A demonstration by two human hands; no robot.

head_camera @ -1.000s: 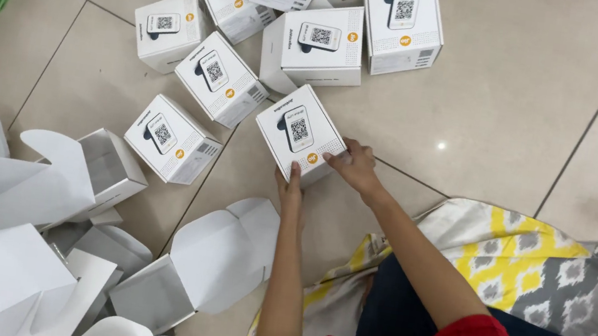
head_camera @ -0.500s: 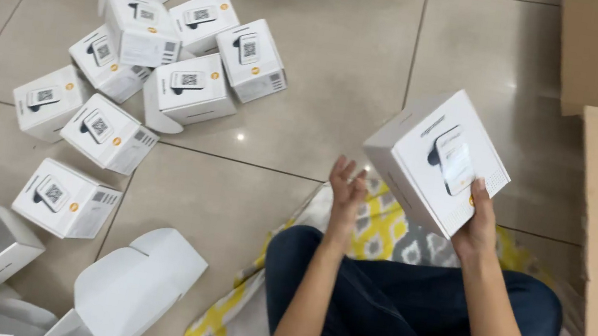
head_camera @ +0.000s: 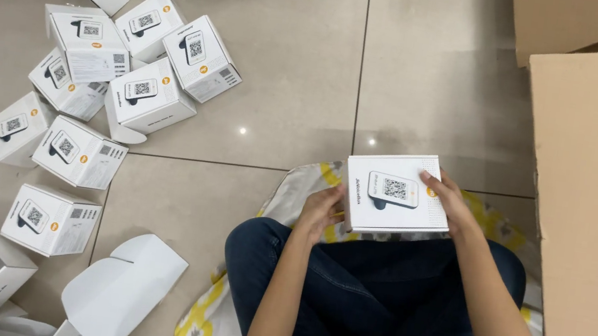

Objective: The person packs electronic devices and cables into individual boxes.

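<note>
A small white cardboard box with a printed device picture (head_camera: 396, 195) was held above the lap between both hands — left hand (head_camera: 320, 211) clasped on its left edge, right hand (head_camera: 451, 205) on its right — near a large brown cardboard carton (head_camera: 597, 210)

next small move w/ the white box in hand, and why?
Probably swing the white box right toward the open cardboard carton: left hand and right hand grip its sides, it looks closed, and the carton is nearest.
</note>
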